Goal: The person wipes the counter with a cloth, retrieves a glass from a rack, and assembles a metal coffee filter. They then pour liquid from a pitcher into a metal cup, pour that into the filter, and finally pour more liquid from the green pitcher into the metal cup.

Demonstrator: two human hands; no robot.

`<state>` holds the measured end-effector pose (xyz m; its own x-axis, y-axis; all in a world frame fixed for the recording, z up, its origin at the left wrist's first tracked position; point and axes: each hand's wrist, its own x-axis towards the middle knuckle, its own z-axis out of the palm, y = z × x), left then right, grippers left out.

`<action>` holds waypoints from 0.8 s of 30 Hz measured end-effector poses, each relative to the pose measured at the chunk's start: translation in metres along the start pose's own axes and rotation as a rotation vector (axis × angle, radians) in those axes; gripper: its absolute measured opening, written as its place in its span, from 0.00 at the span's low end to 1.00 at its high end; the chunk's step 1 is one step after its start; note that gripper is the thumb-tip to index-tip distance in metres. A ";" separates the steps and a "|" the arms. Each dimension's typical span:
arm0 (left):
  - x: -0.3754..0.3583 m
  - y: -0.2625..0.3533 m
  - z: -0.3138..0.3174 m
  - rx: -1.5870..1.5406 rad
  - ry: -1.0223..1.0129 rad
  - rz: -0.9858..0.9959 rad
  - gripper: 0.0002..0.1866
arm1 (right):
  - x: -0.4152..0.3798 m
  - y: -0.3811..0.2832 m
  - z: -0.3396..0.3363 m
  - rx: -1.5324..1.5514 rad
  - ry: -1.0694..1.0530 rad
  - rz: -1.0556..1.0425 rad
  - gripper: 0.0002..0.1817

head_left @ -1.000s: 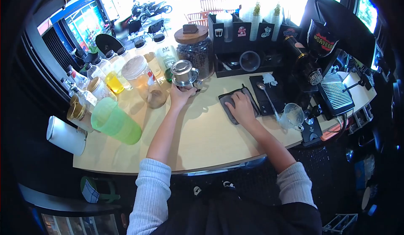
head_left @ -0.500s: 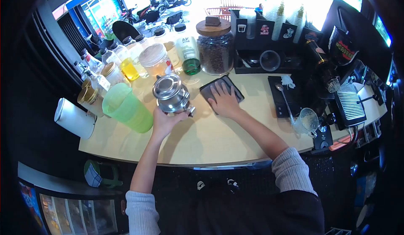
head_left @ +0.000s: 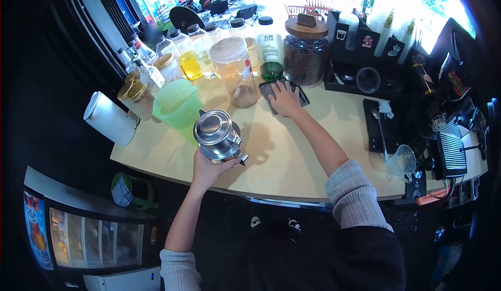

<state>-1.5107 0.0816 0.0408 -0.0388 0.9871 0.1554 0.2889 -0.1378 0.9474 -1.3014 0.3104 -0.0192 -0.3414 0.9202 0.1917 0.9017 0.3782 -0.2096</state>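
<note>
In my left hand, low over the front of the counter, is a shiny lidded steel coffee dripper. My fingers wrap its lower part, near a small handle on the right. Behind it, partly covered, stands a translucent green jug. Further back, my right hand lies with fingers spread on a dark folded cloth, pressing it to the counter. Close to the cloth stand a clear tub with a pale lid, a green-bottomed bottle and a wood-lidded jar of coffee beans.
Several bottles and jars line the back left, with a white canister at the left edge. A black cup organizer stands at the back right. To the right are a black scale, a long spoon and a glass cup.
My right hand has slid the cloth away from me and leftward, toward the bottle and tub. My left hand has drawn the dripper nearer to me, in front of the jug. The view has shifted.
</note>
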 end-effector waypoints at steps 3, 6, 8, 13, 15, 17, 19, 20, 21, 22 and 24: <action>-0.006 -0.006 -0.004 -0.034 0.031 -0.026 0.30 | -0.021 0.002 0.009 -0.004 0.025 -0.138 0.27; -0.008 -0.003 -0.006 -0.059 0.040 0.000 0.30 | -0.074 -0.007 -0.004 0.081 -0.043 -0.445 0.26; -0.008 -0.004 -0.009 -0.057 0.029 0.026 0.30 | -0.115 -0.005 -0.020 0.113 -0.037 -0.558 0.26; -0.013 0.007 -0.013 -0.098 0.008 0.056 0.23 | -0.128 0.076 -0.050 0.136 -0.038 -0.329 0.28; -0.016 0.007 -0.015 -0.101 0.015 0.072 0.23 | -0.102 0.097 -0.031 0.080 0.054 -0.137 0.28; -0.016 0.006 -0.016 -0.105 0.013 0.087 0.22 | -0.084 0.082 -0.021 -0.115 0.161 0.252 0.30; -0.012 -0.001 -0.014 -0.089 0.028 0.132 0.22 | -0.071 0.034 -0.014 -0.064 0.049 0.176 0.30; -0.010 0.000 -0.013 -0.092 0.011 0.133 0.22 | -0.071 0.005 -0.019 0.085 -0.012 0.065 0.27; -0.008 0.001 -0.012 -0.112 -0.013 0.083 0.23 | -0.077 -0.023 -0.024 0.200 -0.017 -0.118 0.24; -0.006 0.003 -0.010 -0.131 -0.038 0.030 0.24 | -0.084 -0.047 -0.019 0.130 -0.016 -0.332 0.22; 0.001 0.005 -0.002 -0.149 -0.049 0.066 0.24 | -0.111 -0.063 0.008 0.161 0.185 -0.753 0.25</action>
<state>-1.5112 0.0813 0.0464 0.0233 0.9778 0.2084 0.1441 -0.2096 0.9671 -1.3223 0.1856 -0.0354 -0.7823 0.3846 0.4900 0.3915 0.9154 -0.0935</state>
